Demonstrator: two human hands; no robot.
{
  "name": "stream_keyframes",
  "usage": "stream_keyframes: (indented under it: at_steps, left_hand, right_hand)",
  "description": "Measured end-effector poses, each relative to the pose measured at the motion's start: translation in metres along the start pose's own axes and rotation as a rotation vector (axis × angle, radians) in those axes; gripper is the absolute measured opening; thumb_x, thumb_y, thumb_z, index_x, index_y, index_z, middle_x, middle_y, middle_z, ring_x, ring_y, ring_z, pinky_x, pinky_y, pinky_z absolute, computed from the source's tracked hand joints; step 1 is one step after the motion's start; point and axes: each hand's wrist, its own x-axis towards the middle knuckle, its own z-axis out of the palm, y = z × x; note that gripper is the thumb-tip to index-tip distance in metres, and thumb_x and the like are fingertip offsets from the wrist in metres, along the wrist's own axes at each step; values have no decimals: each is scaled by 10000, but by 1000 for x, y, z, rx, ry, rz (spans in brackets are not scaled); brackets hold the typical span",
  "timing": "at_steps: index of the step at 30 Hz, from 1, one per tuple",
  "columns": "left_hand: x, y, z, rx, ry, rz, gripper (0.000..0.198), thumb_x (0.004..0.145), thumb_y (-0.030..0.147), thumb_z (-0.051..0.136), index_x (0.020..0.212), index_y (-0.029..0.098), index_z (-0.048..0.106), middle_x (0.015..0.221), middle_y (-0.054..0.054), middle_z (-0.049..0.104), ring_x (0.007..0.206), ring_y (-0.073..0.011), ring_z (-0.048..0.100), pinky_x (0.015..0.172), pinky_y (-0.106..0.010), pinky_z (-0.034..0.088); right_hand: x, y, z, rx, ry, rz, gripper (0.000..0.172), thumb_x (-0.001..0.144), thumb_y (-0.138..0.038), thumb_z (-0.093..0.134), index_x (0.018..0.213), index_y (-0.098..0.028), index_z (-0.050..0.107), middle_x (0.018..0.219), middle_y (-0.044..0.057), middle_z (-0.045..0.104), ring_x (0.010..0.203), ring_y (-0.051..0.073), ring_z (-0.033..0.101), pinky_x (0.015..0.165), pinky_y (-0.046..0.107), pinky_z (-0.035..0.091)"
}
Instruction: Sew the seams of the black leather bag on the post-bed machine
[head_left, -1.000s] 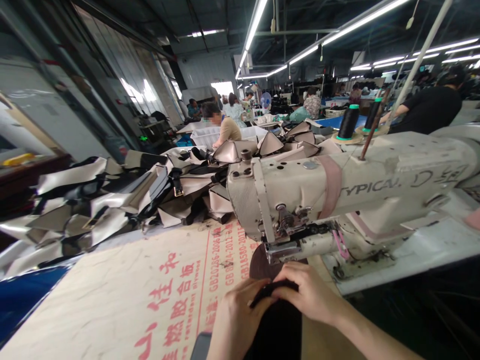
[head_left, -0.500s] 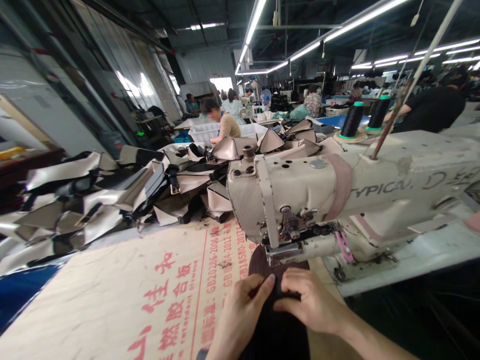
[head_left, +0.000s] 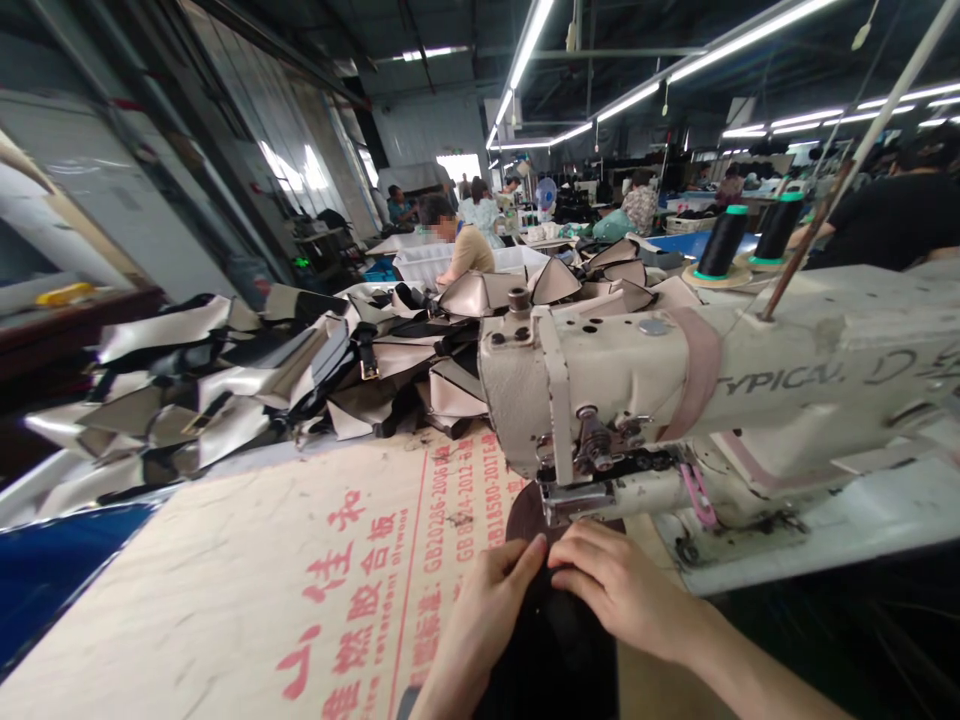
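My left hand pinches a dark piece of leather-like material between thumb and fingers, just in front of the needle area of a sewing machine. Close beside it, my right hand has its bent fingers closed on the same piece. The material's rounded, brownish far end lies beneath the machine's presser foot. Its near part hangs down toward me, black and in shadow. The fingertips and the machine head hide the spot under the needle.
A plywood board with red print lies left of the machine. Behind it are piled beige-and-black bag pieces. Two black thread spools stand on the machine's far side. A person in a tan top works beyond; others sit farther back.
The view has turned slightly left, so the machine and pile appear farther right. My right fingers have shifted closer to my left ones on the dark piece.
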Motion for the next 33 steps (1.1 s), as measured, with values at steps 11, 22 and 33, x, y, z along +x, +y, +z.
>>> stream_keyframes:
  at_steps: [11,22,33]
  left_hand:
    - [-41,-18,-8,550,167,584,328,888,206,418,1198,237,521,957,-29,630,859,-143,591,781,-241,496]
    - [-31,4,-5,434,148,407,185,889,203,408,961,206,578,849,-20,597,799,-130,583,716,-231,485]
    - [-43,-26,-29,332,-66,173,461,844,378,485,1297,336,408,1355,14,450,1235,-197,415,1055,-385,319]
  right_hand:
    - [-3,6,6,62,114,33,55,888,-184,503,856,-181,547,831,-2,552,822,121,508,745,224,373]
    - [4,8,-2,-85,-58,-25,108,918,-188,434,907,-170,540,895,25,547,878,146,495,778,246,368]
    - [3,16,5,14,-16,-19,190,923,-238,433,780,-162,532,765,6,535,763,124,497,692,223,345]
